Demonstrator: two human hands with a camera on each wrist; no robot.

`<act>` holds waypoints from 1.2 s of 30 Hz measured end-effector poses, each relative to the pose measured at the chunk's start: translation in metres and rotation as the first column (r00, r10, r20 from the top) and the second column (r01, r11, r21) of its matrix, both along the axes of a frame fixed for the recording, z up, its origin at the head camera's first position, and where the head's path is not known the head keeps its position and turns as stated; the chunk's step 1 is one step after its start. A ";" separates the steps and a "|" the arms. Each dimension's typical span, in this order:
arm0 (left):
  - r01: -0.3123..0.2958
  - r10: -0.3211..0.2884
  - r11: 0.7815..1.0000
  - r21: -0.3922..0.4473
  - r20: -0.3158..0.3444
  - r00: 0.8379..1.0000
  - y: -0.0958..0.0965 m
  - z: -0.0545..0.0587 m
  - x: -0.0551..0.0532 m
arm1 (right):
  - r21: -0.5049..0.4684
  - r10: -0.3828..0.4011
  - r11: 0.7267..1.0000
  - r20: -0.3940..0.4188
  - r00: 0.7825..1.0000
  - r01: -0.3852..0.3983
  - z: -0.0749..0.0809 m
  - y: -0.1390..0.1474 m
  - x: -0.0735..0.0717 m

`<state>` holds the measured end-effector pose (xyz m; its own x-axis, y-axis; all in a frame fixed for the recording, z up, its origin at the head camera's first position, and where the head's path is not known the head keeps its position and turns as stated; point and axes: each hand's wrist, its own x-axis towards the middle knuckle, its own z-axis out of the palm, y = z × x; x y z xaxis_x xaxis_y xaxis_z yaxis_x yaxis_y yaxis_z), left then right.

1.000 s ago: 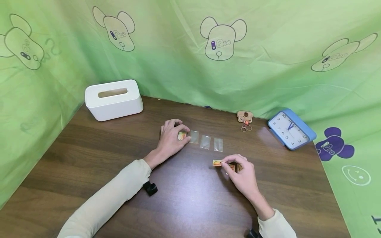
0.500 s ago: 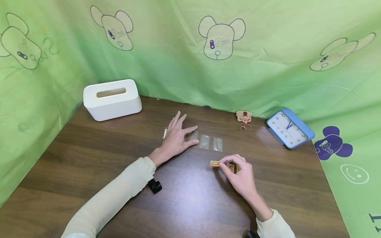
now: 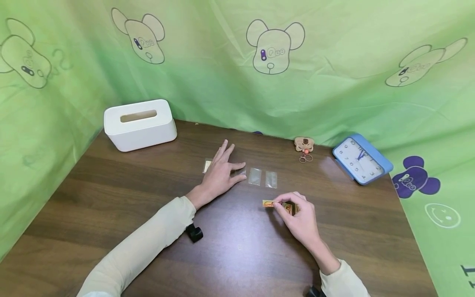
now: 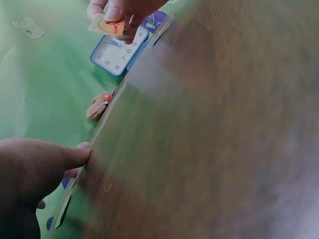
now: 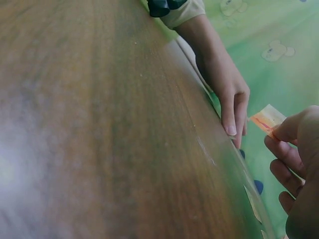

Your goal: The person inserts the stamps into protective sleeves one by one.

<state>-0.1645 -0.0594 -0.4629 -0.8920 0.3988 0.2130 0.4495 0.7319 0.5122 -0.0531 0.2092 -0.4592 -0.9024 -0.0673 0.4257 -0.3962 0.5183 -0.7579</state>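
Observation:
My left hand (image 3: 219, 175) lies over the row of small clear plastic sleeves, its fingers spread. Its thumb and index fingertip touch the table about the leftmost sleeve (image 3: 240, 172), which the hand partly hides. Left of this hand lies a small pale-yellow card (image 3: 207, 165), partly covered by it. My right hand (image 3: 302, 216) pinches a small yellow card with an orange picture (image 3: 268, 203) between thumb and index finger, above the table. Beneath the right hand show more orange-printed cards (image 3: 288, 207). The right wrist view shows the pinched card (image 5: 268, 118) tilted at the fingertips.
Two more clear sleeves (image 3: 255, 176) lie right of the left hand. A white tissue box (image 3: 146, 134) stands at the back left. At the back right are a brown animal-shaped keychain (image 3: 304, 144) and a blue clock (image 3: 361, 161). Green printed cloth (image 3: 208, 82) hangs behind the table.
My left hand has shifted right from the pale card to the leftmost sleeve, its fingers spreading out. The right hand stays nearly still with its card.

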 end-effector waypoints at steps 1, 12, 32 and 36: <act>-0.005 0.005 1.000 0.006 0.004 1.000 0.000 0.000 0.000 | -0.003 0.002 1.000 0.002 1.000 -0.002 0.001 0.000 0.000; 0.002 -0.002 0.997 0.083 0.009 1.000 0.003 0.000 0.009 | 0.002 0.003 1.000 0.016 1.000 -0.003 0.001 0.000 0.001; 0.018 -0.026 0.901 0.433 0.011 1.000 -0.003 0.006 0.032 | -0.013 0.005 1.000 0.019 1.000 -0.005 0.003 -0.001 0.001; -0.010 -0.032 0.884 0.467 0.081 0.996 -0.007 0.008 0.037 | -0.003 -0.003 1.000 0.011 1.000 0.003 0.001 -0.001 0.000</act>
